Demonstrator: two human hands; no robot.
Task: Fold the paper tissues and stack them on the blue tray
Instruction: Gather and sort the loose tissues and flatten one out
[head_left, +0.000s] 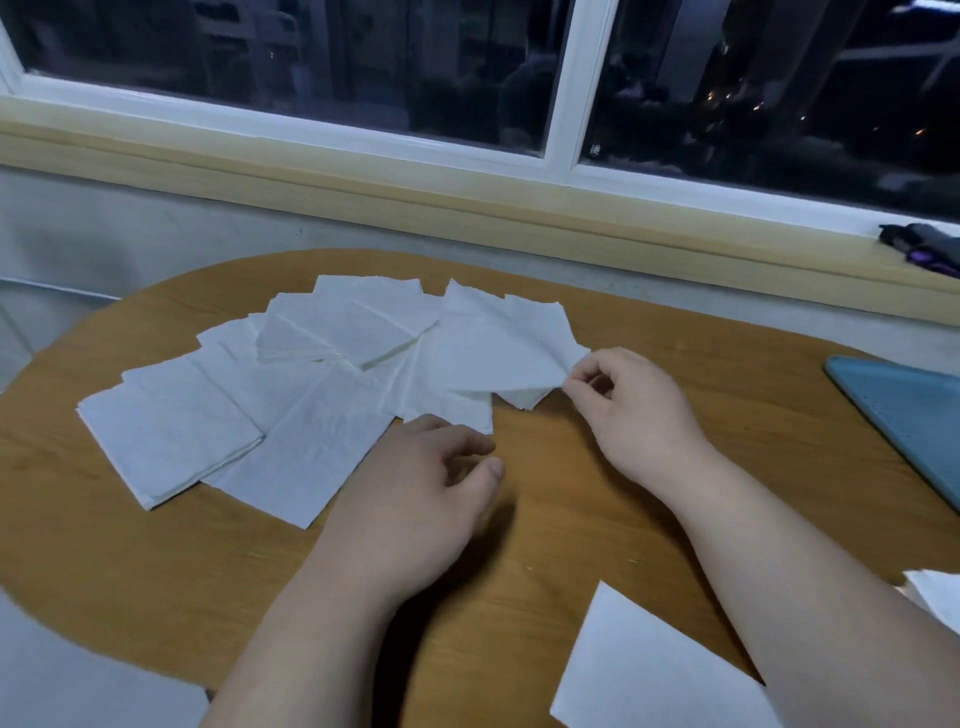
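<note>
Several white paper tissues (322, 374) lie fanned and overlapping across the middle of the round wooden table (519, 545). My right hand (623, 410) pinches the near right corner of the rightmost tissue (498, 343) and lifts it slightly. Just below the fan's lower edge, my left hand (426, 493) rests on the table with loosely curled fingers and holds nothing. The blue tray (904, 410) lies at the table's right edge, apart from both hands, with nothing visible on it.
A white sheet (644, 670) lies at the near right under my right forearm, and another white piece (935, 592) shows at the right edge. Behind the table run a wall, a wooden sill and a dark window. A dark object (924, 244) sits on the sill.
</note>
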